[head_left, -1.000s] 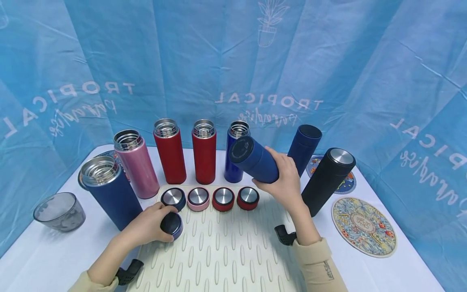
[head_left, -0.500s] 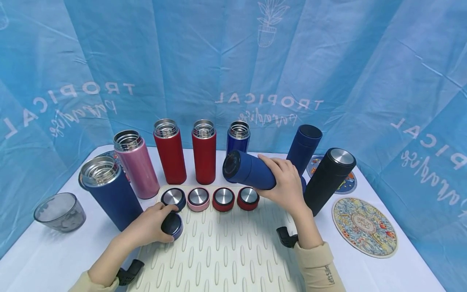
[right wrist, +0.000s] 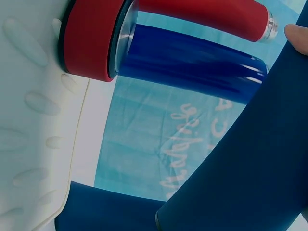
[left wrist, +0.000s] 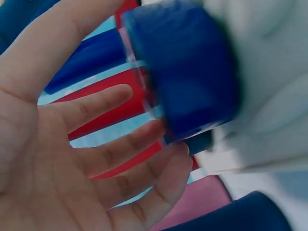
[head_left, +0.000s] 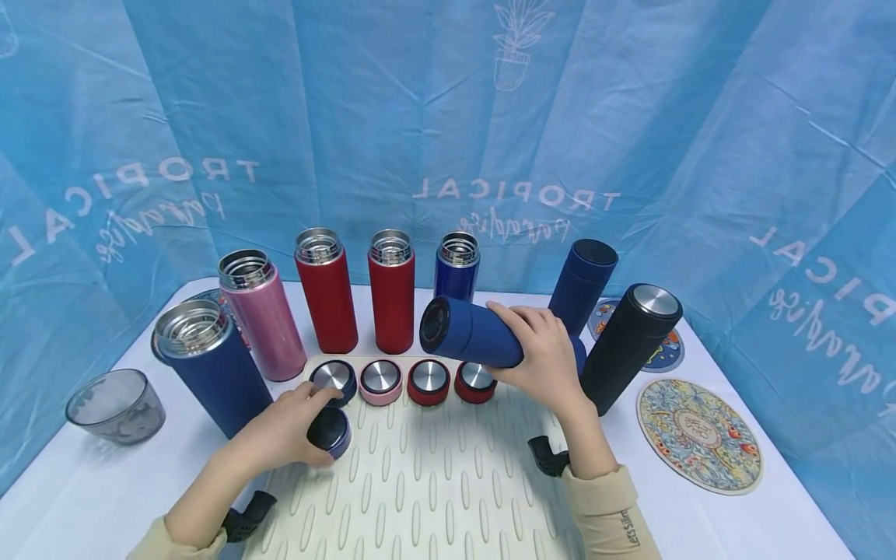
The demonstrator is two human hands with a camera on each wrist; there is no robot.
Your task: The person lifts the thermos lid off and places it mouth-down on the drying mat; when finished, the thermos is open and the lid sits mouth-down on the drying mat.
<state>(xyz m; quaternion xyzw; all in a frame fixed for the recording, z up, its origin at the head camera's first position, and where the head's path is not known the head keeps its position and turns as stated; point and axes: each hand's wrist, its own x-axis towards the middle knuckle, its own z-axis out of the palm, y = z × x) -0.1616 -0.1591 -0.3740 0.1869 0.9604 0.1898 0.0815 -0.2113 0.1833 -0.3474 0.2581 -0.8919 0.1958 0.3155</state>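
My right hand [head_left: 542, 358] grips a matte dark blue thermos bottle [head_left: 479, 334], held tilted nearly level above the back right of the mat. Its dark round end faces left, and a seam circles it near that end. In the right wrist view the bottle [right wrist: 240, 159] fills the lower right, with one fingertip showing. My left hand [head_left: 280, 432] lies around a blue lid [head_left: 329, 430] on the mat, fingers spread and loosely bent, thumb slightly off it. The left wrist view shows the lid [left wrist: 187, 67] close to the fingertips; whether they touch it I cannot tell.
Along the cream mat's [head_left: 420, 498] back edge sit several lids, one pink [head_left: 380, 383]. Uncapped bottles stand behind, including a pink one [head_left: 269, 319]. A grey glass cup [head_left: 119, 408] stands left; a black bottle [head_left: 630, 342] and a round patterned coaster [head_left: 700, 435] are right.
The blue bottle in my right hand has come down and tilted toward level, its dark end moving left. My left hand's thumb and fingers have spread slightly from the lid, which stays put.
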